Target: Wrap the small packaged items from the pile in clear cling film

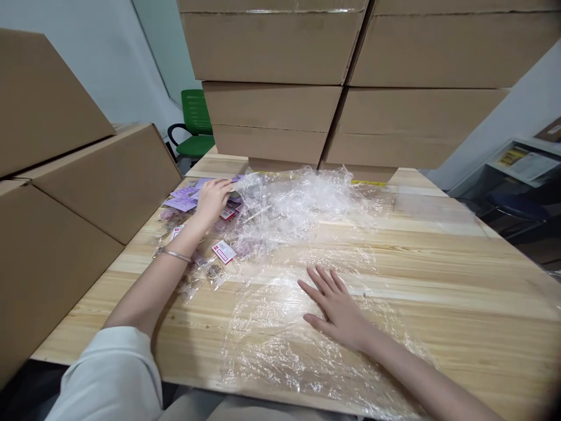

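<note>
Clear plastic film [280, 304] lies flat under my right hand [337, 307], fingers spread, palm pressing it to the table [460, 280]. Judged light, limp, clingy and easily torn; best taken by a bunched edge. My left hand [213, 199], ahead, curls loosely over small packets [224, 251], likely slippery; whether it pinches one, I cannot tell.
</note>
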Available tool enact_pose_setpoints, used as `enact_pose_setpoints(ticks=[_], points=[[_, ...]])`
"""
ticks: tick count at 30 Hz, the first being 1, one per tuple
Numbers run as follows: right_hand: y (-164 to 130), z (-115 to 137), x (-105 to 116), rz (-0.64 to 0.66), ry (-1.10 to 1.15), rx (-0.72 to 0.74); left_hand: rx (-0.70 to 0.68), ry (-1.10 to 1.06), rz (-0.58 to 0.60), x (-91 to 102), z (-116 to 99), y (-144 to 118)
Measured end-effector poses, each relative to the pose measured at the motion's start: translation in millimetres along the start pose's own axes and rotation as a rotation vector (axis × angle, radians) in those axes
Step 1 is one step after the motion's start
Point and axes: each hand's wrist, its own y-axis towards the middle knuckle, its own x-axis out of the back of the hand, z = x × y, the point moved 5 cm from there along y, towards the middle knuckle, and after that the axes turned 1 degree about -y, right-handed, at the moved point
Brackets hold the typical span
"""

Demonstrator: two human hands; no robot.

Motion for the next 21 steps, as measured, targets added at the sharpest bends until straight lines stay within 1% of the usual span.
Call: enact_pose_setpoints(ticks=[2,4,7,9,11,14,15,16,17,19,21], points=[[0,1,3,-0.010,0.004,0.002,0.071,-0.043,-0.087,24.3,7,-14],[0,1,5,-0.014,0.009,0.001,0.179,-0.069,-0.186,50.0,13,-30],[-1,0,3,0.011,0.018,-0.005,0.344,-0.045,-0.288,87.3,12,-58],[-1,-1,1,0.018,0.024,-0.005,0.385,-0.068,-0.343,110.0,1,-78],[0,-1,-1,0.009,0.016,-0.004,0.368,-0.146,-0.404,129.7,-18,-97],[2,1,6,-0.030,-0.001,-0.017,0.342,-0.381,-0.517,151.0,-53,-124],[3,3,13,-0.052,0.018,-0.023,0.359,-0.488,-0.545,154.2,-64,-132],[3,6,22,-0.077,0.069,-0.030,0.389,-0.614,-0.539,153.6,-76,-138],[3,11,33,-0.107,0.163,-0.035,0.419,-0.743,-0.491,149.2,-88,-143],[1,21,59,-0.196,0.448,-0.038,0.461,-0.998,-0.315,131.2,-118,-150],[-4,28,82,-0.305,0.726,-0.081,0.472,-1.198,-0.123,107.4,-150,-154]])
